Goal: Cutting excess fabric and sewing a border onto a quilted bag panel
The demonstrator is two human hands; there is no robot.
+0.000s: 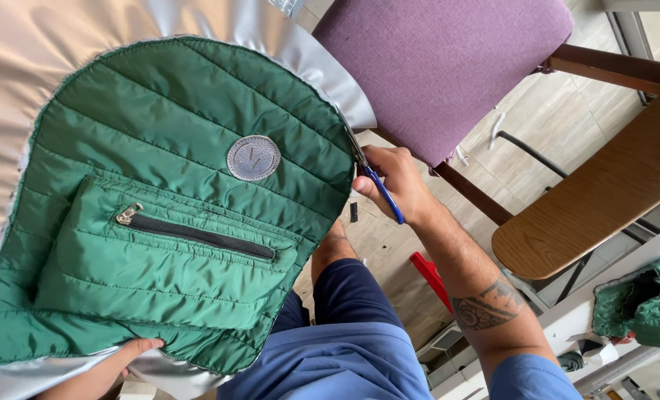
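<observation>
At panel's edge, right hand [394, 180] grips blue scissors [371, 175]; left hand [126, 354] pinches green quilted panel [174, 111] below.

The quilted panel [167, 200] lies on the lining sheet [19, 59], scissors [371, 174] at its right edge, chair [441, 67] far right.

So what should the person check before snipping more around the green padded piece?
1. Scissors gripped in the right hand: ok.
2. Blades at the edge of the green panel, on the silver lining: ok.
3. Left hand holding the bottom edge, far from the blades: ok.
4. Zipper shut and away from the cut: ok.
5. Whether the blades are open: cannot tell.
6. Knee below the cut: not ok, close.
</observation>
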